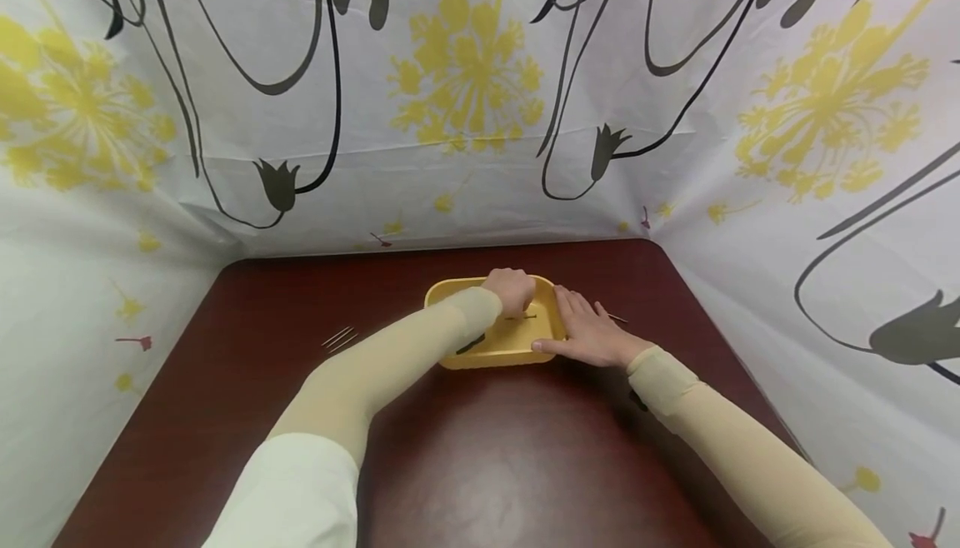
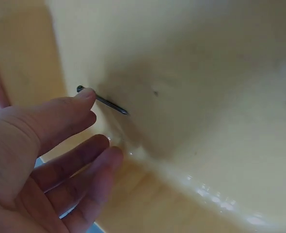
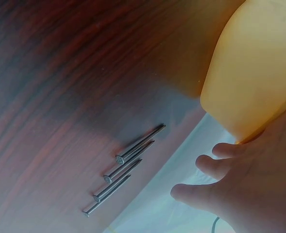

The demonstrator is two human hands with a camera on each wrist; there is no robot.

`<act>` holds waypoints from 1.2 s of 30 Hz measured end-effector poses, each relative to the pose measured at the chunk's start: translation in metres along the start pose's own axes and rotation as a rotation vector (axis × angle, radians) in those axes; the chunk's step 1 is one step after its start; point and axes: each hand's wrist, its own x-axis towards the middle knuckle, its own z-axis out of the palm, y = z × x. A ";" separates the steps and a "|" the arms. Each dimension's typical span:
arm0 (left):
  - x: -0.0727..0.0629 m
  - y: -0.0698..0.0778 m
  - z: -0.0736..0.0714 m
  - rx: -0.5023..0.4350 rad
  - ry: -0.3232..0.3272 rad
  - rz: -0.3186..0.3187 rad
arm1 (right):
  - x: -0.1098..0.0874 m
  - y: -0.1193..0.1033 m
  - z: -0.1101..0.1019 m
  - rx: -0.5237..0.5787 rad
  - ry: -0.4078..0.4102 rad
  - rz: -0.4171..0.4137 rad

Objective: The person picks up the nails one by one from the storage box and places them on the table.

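Observation:
A yellow plastic tray (image 1: pixel 491 359) stands on the dark red table. My left hand (image 1: pixel 512 291) reaches down into it from the left. Seen from the left wrist, the thumb and index finger of that hand (image 2: pixel 60 141) pinch a dark steel nail (image 2: pixel 113 105) near its head, close over the tray floor (image 2: pixel 220 97). The nail's point sticks out past the thumb; the other fingers are loosely bent. My right hand (image 1: pixel 592 336) rests on the tray's right rim with fingers spread and fairly straight. Several nails (image 3: pixel 125 165) lie side by side on the table in the right wrist view.
More nails (image 1: pixel 339 338) lie on the table (image 1: pixel 465 465) to the left of the tray. One nail (image 1: pixel 617 318) shows partly behind the right hand. Patterned white fabric (image 1: pixel 480 198) encloses the table at the back and both sides.

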 end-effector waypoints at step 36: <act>0.003 -0.004 0.007 0.022 0.044 0.029 | -0.002 -0.003 0.000 -0.030 0.032 -0.005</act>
